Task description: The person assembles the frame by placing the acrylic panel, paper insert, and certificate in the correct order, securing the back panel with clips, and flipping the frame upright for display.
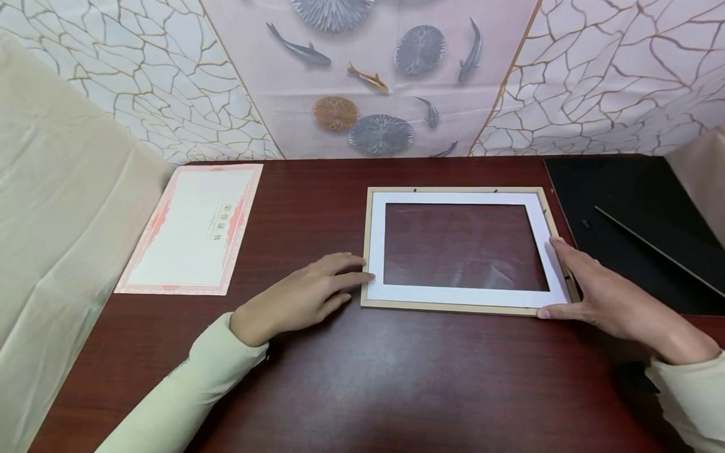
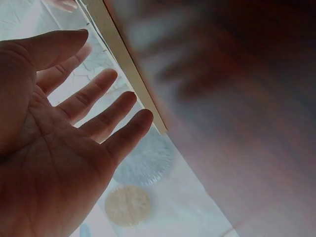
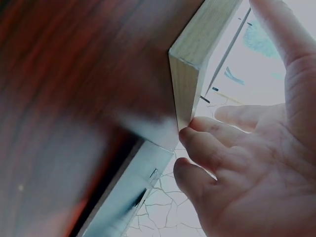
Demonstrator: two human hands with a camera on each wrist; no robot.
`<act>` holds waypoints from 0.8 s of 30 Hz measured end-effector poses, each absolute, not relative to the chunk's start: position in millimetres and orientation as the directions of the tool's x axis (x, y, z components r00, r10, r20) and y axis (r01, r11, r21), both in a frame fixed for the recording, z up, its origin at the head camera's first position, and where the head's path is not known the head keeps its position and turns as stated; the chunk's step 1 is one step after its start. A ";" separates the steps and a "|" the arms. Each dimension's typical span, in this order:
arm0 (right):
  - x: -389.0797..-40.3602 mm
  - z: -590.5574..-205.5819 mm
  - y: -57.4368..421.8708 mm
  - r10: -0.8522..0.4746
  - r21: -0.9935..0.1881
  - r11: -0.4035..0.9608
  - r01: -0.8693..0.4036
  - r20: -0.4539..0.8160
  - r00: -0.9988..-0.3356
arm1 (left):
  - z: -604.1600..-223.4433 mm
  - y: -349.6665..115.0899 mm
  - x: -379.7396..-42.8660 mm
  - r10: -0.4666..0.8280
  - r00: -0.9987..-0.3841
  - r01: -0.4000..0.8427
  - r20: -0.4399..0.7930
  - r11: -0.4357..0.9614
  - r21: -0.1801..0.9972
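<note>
A light wood picture frame lies flat on the dark red table, with a white mat inside its border and a clear pane showing the tabletop. Small dark tabs stick up along its far edge. My left hand reaches its left side with loose fingers, fingertips right at the wood. In the left wrist view the palm of that hand holds nothing. Around the near right corner spreads my right hand, thumb on the near edge and forefinger on the right edge. Its slightly bent fingers touch the frame's side.
On the right lies a black backing board with a support leg raised from it. A pink-bordered certificate sheet rests at the far left. Patterned cloth hangs behind the table, and pale cloth flanks the left.
</note>
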State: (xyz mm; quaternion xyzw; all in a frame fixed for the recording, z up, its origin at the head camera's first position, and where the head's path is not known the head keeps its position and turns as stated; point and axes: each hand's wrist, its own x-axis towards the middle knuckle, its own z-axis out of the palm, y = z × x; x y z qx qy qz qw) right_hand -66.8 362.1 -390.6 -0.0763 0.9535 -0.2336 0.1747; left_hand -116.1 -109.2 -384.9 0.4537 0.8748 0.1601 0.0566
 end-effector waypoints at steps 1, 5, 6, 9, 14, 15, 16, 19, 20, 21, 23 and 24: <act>-67.1 -390.5 362.2 -0.228 -0.471 0.880 -0.067 -0.294 -0.928 | -385.0 -113.1 -114.9 0.804 -0.592 0.768 0.047 0.546 0.334; -66.8 -390.5 362.1 -0.225 -0.468 0.881 -0.070 -0.285 -0.932 | -385.4 -131.3 -112.0 0.764 -0.643 0.734 0.058 0.592 0.333; -66.6 -390.4 361.9 -0.222 -0.464 0.883 -0.068 -0.286 -0.932 | -385.8 -136.8 -111.6 0.749 -0.659 0.721 0.060 0.608 0.331; -66.2 -389.9 361.2 -0.211 -0.451 0.890 -0.062 -0.287 -0.934 | -386.9 -153.4 -111.0 0.704 -0.708 0.681 0.061 0.656 0.325; -66.5 -389.0 360.2 -0.202 -0.443 0.895 -0.056 -0.288 -0.936 | -388.9 -178.7 -109.1 0.621 -0.783 0.598 0.040 0.734 0.321; -66.5 -389.0 360.1 -0.202 -0.443 0.895 -0.056 -0.288 -0.936 | -389.1 -182.9 -108.7 0.608 -0.793 0.586 0.037 0.745 0.319; -66.6 -389.0 360.1 -0.203 -0.442 0.895 -0.059 -0.285 -0.937 | -389.6 -187.0 -108.3 0.597 -0.801 0.577 0.039 0.753 0.318; -66.7 -389.3 360.6 -0.209 -0.447 0.892 -0.065 -0.280 -0.937 | -390.5 -198.0 -107.5 0.574 -0.817 0.561 0.057 0.767 0.311; -66.7 -389.4 360.7 -0.211 -0.450 0.891 -0.066 -0.281 -0.936 | -390.7 -201.4 -107.2 0.566 -0.822 0.555 0.064 0.772 0.308; -66.8 -389.6 360.8 -0.214 -0.453 0.889 -0.068 -0.280 -0.936 | -390.9 -204.8 -107.0 0.560 -0.825 0.554 0.074 0.775 0.304; -66.8 -389.2 360.8 -0.214 -0.457 0.887 -0.064 -0.284 -0.935 | -391.2 -211.4 -106.5 0.549 -0.830 0.551 0.097 0.781 0.294; -66.7 -389.0 360.5 -0.214 -0.457 0.887 -0.065 -0.282 -0.935 | -391.3 -214.6 -106.0 0.543 -0.832 0.550 0.111 0.784 0.287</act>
